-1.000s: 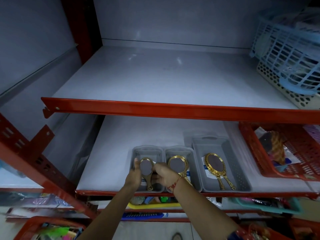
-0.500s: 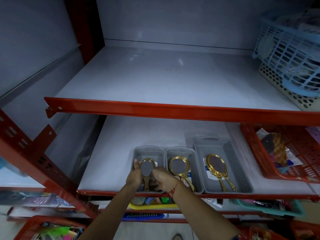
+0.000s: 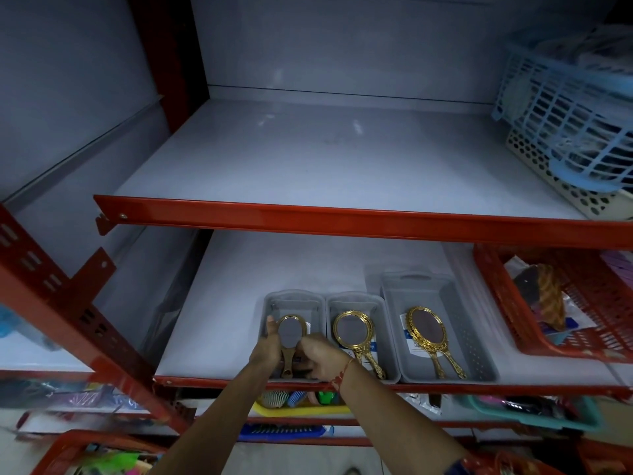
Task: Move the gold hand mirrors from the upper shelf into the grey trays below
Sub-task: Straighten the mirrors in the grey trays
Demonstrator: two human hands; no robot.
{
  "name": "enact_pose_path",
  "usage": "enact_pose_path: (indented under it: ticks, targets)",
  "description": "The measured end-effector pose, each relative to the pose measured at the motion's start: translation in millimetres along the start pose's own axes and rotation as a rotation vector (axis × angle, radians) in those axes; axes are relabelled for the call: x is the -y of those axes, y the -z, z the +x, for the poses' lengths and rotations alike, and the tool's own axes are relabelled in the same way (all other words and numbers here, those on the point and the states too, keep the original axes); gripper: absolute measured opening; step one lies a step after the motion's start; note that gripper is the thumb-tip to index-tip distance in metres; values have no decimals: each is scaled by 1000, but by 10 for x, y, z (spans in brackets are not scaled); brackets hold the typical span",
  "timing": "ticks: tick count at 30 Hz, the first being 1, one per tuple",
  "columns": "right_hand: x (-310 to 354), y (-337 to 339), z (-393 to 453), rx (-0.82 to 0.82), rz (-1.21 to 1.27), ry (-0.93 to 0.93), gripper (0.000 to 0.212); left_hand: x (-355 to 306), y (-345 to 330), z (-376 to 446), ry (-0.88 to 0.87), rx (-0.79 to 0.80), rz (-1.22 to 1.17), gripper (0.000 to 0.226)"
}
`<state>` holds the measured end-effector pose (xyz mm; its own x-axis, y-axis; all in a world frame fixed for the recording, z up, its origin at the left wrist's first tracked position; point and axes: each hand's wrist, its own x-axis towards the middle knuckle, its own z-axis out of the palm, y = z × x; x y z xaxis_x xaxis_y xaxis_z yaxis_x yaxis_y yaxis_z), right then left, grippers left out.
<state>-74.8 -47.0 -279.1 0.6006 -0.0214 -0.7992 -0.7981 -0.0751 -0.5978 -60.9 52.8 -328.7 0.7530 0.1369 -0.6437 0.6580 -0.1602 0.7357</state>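
Observation:
Three grey trays stand side by side on the lower shelf. Over the left tray both hands hold a small oval gold hand mirror. My left hand grips its left edge, thumb up along the frame. My right hand is closed around its handle low in the tray. A round gold mirror lies in the middle tray. In the large right tray lies an ornate oval gold mirror with two handles showing below it. The upper shelf carries no mirror.
A red beam fronts the upper shelf. Blue and cream baskets sit at its right end. A red basket with goods stands right of the trays. Combs and brushes lie on the shelf beneath. A slanted red brace crosses at left.
The small mirror has sunk slightly lower into the left tray while both hands stay on it. The view has shifted a little.

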Motion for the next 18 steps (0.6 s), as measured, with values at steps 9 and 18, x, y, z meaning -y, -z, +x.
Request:
enact_pose_path:
  ticks: [9, 18]
  targets:
    - [48, 103, -114, 81, -56, 22, 25, -123, 37, -172, -31, -6, 99, 98]
    - [146, 979, -126, -257, 104, 257, 18, -491, -440, -459, -138, 175, -67, 58]
